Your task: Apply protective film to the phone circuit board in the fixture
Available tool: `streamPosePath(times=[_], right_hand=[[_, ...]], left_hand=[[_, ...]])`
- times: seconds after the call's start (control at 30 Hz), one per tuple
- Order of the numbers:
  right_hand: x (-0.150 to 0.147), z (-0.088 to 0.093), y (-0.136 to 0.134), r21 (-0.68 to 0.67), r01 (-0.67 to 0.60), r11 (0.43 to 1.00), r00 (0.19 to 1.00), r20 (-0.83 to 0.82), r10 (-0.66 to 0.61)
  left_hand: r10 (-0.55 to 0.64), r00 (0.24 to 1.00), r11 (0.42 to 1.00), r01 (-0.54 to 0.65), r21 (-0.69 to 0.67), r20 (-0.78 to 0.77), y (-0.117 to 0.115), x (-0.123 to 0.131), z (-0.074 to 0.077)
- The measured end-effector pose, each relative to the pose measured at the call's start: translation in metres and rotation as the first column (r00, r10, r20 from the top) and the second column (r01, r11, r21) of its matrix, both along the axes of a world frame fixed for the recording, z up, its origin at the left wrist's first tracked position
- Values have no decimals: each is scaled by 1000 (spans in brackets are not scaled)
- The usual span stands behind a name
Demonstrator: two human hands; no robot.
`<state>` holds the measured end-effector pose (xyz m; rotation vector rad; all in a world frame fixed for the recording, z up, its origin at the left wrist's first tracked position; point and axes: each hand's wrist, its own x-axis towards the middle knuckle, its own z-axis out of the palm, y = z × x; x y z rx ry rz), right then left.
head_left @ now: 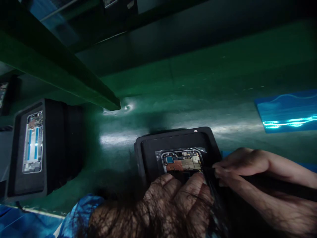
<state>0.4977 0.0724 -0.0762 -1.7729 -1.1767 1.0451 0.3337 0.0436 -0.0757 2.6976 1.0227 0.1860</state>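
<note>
- At the far left a second black tray (53,145) stands on the green bench (173,99), holding an opened phone frame (33,142) with blue strips inside; neither hand is near it
- A blue sleeve (79,215) shows at the bottom edge, leading up to the left hand
- The left hand (173,201) lies knuckles-up over the near part of the middle black holder (148,155), fingers curled and pressing down on it; whether they pinch anything underneath cannot be told
- The open phone (182,160), its circuit board and copper patch exposed, sits in that holder's recess, just beyond the left fingertips
- The right hand (250,178) comes in from the right, thumb and forefinger clenched around a thin dark tool (210,180) whose tip touches the phone's right edge
- A shiny blue sheet (287,110) lies well apart at the far right
</note>
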Motion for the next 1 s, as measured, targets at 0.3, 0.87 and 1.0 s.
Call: streamPosePath(times=[0.3,0.87,1.0], right_hand=[[-1,2,0,-7,-10,1000,1000,27,10],[-1,3,1,-58,19,998,999,-40,-21],[-1,2,1,-29,28,999,998,-59,-29]], left_hand=[[42,999,999,-41,30,-14,1,2,-1],[133,985,991,-134,6,-111,-3,11,7],[233,967,972,-234,1,-99,-6,15,4]])
